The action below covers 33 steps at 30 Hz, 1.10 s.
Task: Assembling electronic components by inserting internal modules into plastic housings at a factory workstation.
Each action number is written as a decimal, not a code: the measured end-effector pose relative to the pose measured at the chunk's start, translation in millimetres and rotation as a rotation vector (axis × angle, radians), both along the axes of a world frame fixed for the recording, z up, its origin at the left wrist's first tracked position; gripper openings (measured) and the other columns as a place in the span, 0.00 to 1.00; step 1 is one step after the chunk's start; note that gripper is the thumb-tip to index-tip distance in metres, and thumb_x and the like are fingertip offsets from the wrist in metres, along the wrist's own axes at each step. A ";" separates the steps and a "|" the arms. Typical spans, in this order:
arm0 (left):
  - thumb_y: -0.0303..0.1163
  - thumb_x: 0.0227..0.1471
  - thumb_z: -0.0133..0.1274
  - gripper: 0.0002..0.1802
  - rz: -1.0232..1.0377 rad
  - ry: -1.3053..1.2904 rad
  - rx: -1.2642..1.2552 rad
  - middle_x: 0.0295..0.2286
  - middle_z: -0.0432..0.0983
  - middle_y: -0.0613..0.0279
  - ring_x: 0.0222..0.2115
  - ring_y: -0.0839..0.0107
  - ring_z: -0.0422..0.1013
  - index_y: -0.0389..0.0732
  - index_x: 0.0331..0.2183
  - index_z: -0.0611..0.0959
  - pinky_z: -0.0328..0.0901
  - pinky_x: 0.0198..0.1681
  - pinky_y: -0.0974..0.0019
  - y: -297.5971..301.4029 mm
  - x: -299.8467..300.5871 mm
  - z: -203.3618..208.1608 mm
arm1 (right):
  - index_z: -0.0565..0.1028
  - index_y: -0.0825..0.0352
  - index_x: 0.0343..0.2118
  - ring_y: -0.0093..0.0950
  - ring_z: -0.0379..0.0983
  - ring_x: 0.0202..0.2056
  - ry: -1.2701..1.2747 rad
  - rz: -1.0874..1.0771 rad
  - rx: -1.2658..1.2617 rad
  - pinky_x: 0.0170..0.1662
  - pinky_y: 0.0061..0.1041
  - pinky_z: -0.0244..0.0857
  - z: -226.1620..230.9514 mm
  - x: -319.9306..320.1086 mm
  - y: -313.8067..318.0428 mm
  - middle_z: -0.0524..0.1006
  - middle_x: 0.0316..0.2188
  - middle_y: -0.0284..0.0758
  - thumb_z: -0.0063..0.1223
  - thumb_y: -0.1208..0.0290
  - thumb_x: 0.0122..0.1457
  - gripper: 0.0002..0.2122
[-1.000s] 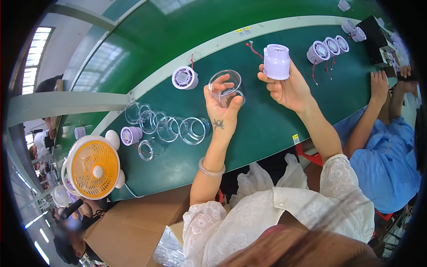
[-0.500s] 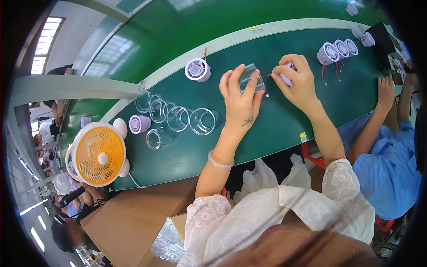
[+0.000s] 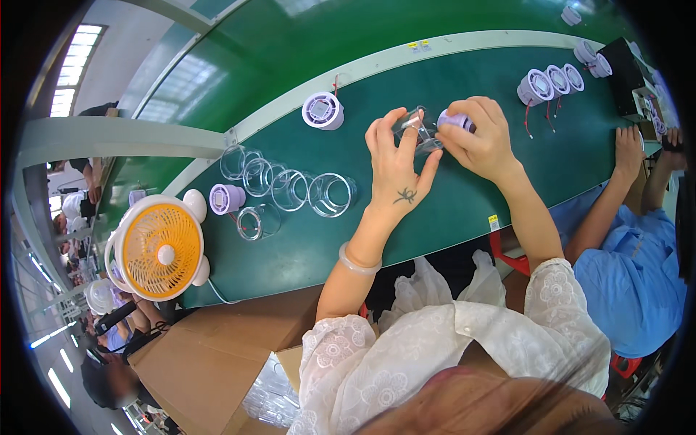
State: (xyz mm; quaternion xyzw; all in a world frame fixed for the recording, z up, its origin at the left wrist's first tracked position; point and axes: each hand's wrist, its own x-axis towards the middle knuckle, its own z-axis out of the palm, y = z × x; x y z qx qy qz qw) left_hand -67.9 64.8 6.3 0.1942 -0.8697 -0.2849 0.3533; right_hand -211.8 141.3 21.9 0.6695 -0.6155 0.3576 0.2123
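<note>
My left hand (image 3: 397, 163) is wrapped around a clear cylindrical cup (image 3: 417, 132), tilted above the green table. Close on its right, my right hand (image 3: 480, 138) grips a lilac round plastic part (image 3: 455, 122) with a dark band near my fingers. The part and the cup's open end are side by side; whether they touch I cannot tell. Left of my hands, several clear cups (image 3: 331, 196) lie in a row on the table. Another lilac round part (image 3: 323, 111) with a red wire rests beyond them, and one more lilac part (image 3: 227, 199) sits beside the cups.
An orange and white fan (image 3: 163, 246) stands at the table's left end. Lilac parts (image 3: 536, 87) with red wires line the far right, near a black box (image 3: 623, 80). A cardboard box (image 3: 210, 362) with clear cups is below left. A co-worker's hand (image 3: 629, 152) rests at right.
My right hand has turned the lilac part and brought it closer to the clear cup. The red wire that hung between them no longer shows. The cup has tilted in my left hand.
</note>
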 end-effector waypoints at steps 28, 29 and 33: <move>0.28 0.40 0.50 0.10 0.063 0.186 0.181 0.22 0.65 0.59 0.21 0.67 0.62 0.37 0.14 0.70 0.57 0.21 0.68 -10.0 2.2 2.0 | 0.64 0.69 0.35 0.29 0.62 0.37 -0.934 0.542 0.257 0.41 0.24 0.56 -19.2 8.5 -7.5 0.65 0.34 0.39 0.34 0.68 0.55 0.10; 0.26 0.36 0.52 0.08 0.079 0.159 -0.113 0.22 0.65 0.60 0.22 0.65 0.63 0.39 0.14 0.70 0.58 0.22 0.65 -12.8 5.1 2.2 | 0.64 0.69 0.35 0.31 0.62 0.37 -0.771 0.504 0.253 0.41 0.26 0.56 -16.2 5.4 -7.0 0.65 0.34 0.40 0.34 0.67 0.55 0.11; 0.41 0.43 0.49 0.17 -0.329 0.267 0.000 0.20 0.62 0.59 0.23 0.63 0.58 0.41 0.14 0.67 0.52 0.27 0.64 -3.0 -1.8 -4.1 | 0.66 0.70 0.37 0.38 0.62 0.38 -0.495 0.435 0.296 0.42 0.29 0.56 -16.8 3.7 -2.0 0.64 0.36 0.43 0.30 0.61 0.56 0.16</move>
